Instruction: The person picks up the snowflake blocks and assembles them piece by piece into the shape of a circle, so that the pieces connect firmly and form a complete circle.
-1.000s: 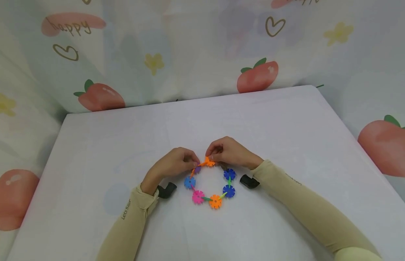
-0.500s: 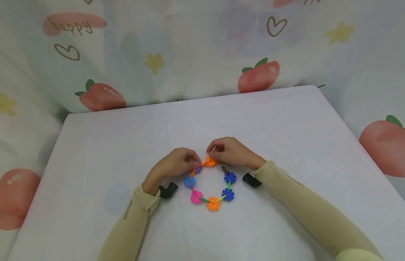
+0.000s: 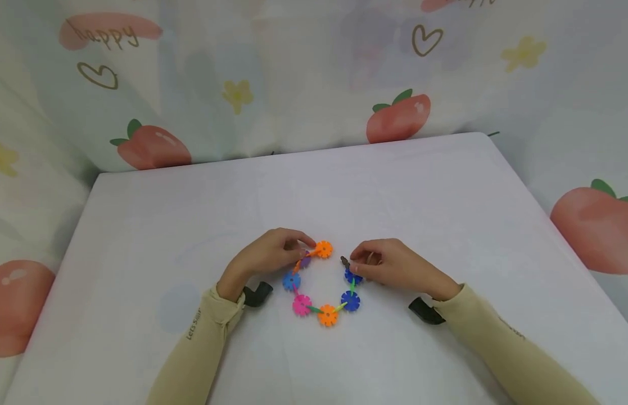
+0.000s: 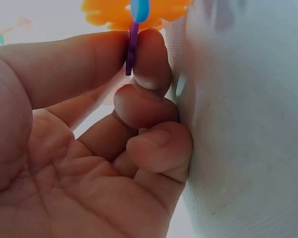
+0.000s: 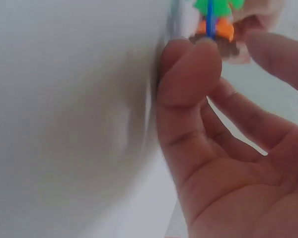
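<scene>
A ring-shaped chain of colourful notched plastic discs lies on the white table, with a gap at its far right. My left hand (image 3: 273, 252) pinches the purple disc (image 4: 131, 52) on edge between thumb and fingers. Beside those fingers is an orange disc (image 3: 324, 249), the chain's far end. Across the gap, my right hand (image 3: 394, 264) is at the other end, beside the brown disc (image 3: 345, 261) and a dark blue disc (image 3: 349, 277). In the right wrist view, one fingertip meets the lower end of the blue disc (image 5: 210, 20), while another digit stands apart from it.
Light blue (image 3: 292, 280), pink (image 3: 302, 305) and orange (image 3: 328, 315) discs form the left and near side of the ring. Another dark blue disc (image 3: 351, 301) is on the right. Black wrist devices (image 3: 258, 295) sit near both cuffs. A printed curtain stands behind the table.
My right hand has left the orange disc and moved right and nearer, to the brown and dark blue end. The left hand stays at the purple disc, its forefinger now stretched toward the orange one.
</scene>
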Available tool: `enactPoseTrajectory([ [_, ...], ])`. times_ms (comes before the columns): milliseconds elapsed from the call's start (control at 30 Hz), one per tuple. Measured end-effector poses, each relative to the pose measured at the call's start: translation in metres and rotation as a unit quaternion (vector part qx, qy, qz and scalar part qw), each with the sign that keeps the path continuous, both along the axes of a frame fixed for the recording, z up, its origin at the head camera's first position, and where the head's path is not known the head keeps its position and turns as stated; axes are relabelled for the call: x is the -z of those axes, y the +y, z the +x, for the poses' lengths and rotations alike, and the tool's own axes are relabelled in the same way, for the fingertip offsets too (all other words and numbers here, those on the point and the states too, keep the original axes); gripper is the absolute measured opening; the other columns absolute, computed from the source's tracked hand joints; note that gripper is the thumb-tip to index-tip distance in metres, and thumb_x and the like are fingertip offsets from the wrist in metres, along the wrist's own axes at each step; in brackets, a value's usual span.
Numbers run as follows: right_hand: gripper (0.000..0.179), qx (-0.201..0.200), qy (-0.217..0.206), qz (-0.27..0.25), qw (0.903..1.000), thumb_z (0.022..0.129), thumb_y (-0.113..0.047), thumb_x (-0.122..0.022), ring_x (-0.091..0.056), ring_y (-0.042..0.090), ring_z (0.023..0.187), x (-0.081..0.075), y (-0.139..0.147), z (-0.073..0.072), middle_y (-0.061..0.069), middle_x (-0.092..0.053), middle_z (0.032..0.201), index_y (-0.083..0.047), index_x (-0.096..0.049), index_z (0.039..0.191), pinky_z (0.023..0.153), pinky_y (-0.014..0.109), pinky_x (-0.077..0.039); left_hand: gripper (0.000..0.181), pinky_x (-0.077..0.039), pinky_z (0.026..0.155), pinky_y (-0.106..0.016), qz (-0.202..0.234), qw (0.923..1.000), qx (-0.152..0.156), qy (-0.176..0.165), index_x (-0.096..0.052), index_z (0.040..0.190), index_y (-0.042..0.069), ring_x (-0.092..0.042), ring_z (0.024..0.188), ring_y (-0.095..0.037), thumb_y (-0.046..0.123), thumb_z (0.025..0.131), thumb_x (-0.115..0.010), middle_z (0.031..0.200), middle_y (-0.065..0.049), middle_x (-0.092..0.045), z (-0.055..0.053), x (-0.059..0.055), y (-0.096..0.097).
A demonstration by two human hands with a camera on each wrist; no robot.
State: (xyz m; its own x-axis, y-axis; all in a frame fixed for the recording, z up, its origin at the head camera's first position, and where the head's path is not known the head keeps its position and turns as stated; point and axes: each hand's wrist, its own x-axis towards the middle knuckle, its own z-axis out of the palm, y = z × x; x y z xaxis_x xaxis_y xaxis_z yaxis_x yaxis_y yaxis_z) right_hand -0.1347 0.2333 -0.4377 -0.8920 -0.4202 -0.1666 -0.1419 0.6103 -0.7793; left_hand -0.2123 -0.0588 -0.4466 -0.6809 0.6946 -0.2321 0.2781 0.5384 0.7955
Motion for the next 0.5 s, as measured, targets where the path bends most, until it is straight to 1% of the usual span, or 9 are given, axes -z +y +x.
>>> enactPoseTrajectory([
  [67,0.020,-0.004,0.021,-0.004,0.9998,0.098,-0.020,-0.079,-0.061,0.013,0.071,0.002,-0.004,0.003,-0.006,-0.067,0.080,-0.005,-0.076,0.110,0.065,0.029,-0.051,0.028,-0.047,0.075,-0.031,0.004,1.0000,0.003,-0.004,-0.074,0.132,0.009,-0.057,0.080,-0.017,0.010,0.106,-0.064,0.084,0.000,-0.063,0.000,0.001,-0.001],
  [167,0.016,-0.002,0.055,-0.002,0.9985,0.096,-0.016,-0.081,-0.059,0.011,0.070,0.007,-0.009,0.004,-0.008,-0.066,0.080,-0.004,-0.077,0.106,0.065,0.029,-0.051,0.029,-0.046,0.074,-0.031,0.018,0.9997,0.013,-0.012,-0.074,0.133,0.009,-0.056,0.079,-0.017,0.009,0.106,-0.063,0.082,0.000,-0.062,-0.001,0.002,-0.003],
  [233,0.012,-0.003,0.066,-0.003,0.9978,0.096,-0.012,-0.080,-0.059,0.010,0.071,0.009,-0.011,0.004,-0.008,-0.067,0.082,-0.004,-0.078,0.104,0.065,0.029,-0.051,0.030,-0.045,0.074,-0.031,0.026,0.9993,0.021,-0.018,-0.074,0.133,0.009,-0.055,0.078,-0.017,0.008,0.106,-0.062,0.080,0.000,-0.061,-0.001,0.003,-0.003],
  [367,0.008,-0.009,0.076,-0.015,0.9969,0.096,-0.008,-0.079,-0.061,0.010,0.075,0.011,-0.014,0.003,-0.006,-0.072,0.090,-0.004,-0.079,0.103,0.068,0.029,-0.053,0.030,-0.044,0.073,-0.031,0.033,0.9987,0.034,-0.020,-0.074,0.133,0.009,-0.054,0.076,-0.016,0.007,0.106,-0.062,0.078,0.000,-0.060,0.000,0.002,-0.002],
  [500,0.008,-0.009,0.086,-0.021,0.9960,0.096,-0.006,-0.078,-0.064,0.010,0.077,0.010,-0.016,0.002,-0.005,-0.074,0.093,-0.003,-0.079,0.104,0.070,0.030,-0.055,0.031,-0.043,0.073,-0.030,0.031,0.9986,0.042,-0.011,-0.074,0.133,0.010,-0.053,0.075,-0.016,0.007,0.105,-0.062,0.078,0.001,-0.059,0.000,-0.001,-0.001],
])
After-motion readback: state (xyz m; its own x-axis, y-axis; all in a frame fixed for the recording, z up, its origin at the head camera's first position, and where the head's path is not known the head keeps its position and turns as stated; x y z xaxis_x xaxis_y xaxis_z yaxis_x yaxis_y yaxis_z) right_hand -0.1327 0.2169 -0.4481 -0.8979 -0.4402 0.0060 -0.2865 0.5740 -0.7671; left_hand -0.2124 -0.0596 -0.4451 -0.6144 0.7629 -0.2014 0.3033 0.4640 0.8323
